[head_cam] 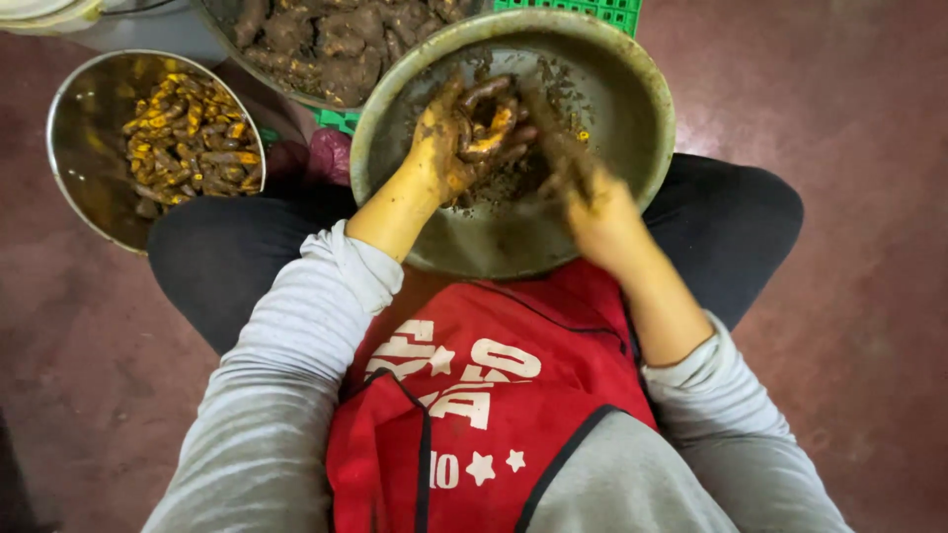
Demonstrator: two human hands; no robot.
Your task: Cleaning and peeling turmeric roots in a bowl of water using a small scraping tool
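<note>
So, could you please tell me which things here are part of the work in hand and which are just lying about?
In hand:
left hand holding a muddy root
right hand, blurred
big metal bowl on the lap

Lying about:
steel bowl of yellow roots
tub of muddy roots
green crate

We see a dull, mud-smeared metal basin (pixel 647 148), a shinier steel bowl (pixel 74 109), rough muddy roots (pixel 484 118), matt cloth apron (pixel 513 326), smooth reddish floor (pixel 849 296).

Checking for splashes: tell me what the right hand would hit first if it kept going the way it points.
Probably the muddy root pieces held by the left hand; the right hand is blurred, so its depth is unclear.
</note>
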